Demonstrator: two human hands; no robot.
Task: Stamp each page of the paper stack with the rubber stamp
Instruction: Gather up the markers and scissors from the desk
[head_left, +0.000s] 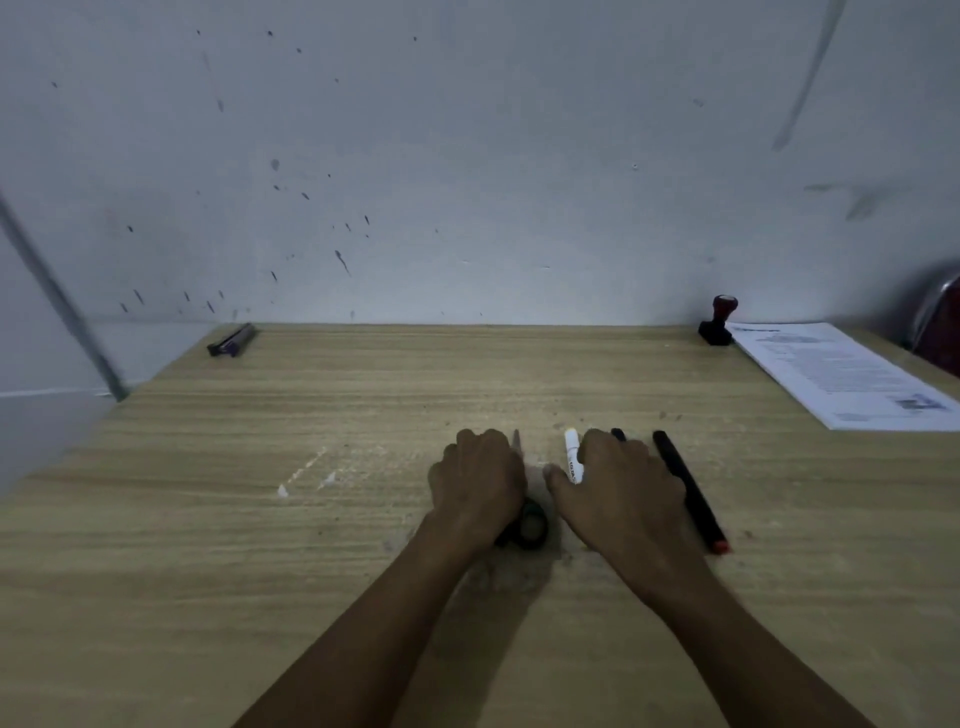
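The rubber stamp (719, 323), black with a dark red knob, stands upright at the table's far right, against the wall. Right beside it lies the printed paper stack (841, 375), reaching toward the right edge. Both hands are at the table's middle, far from stamp and paper. My left hand (478, 480) is curled palm-down over a pair of scissors (531, 527); a black handle loop and the blade tip stick out. My right hand (621, 488) lies palm-down with fingers spread over a black pen, its thumb next to a white marker (572, 454).
A long black pen with a red end (688, 491) lies just right of my right hand. A dark flat case (232, 340) sits at the far left corner of the wooden table (260, 519). A spotted wall rises behind; a dark red object shows at the far right edge.
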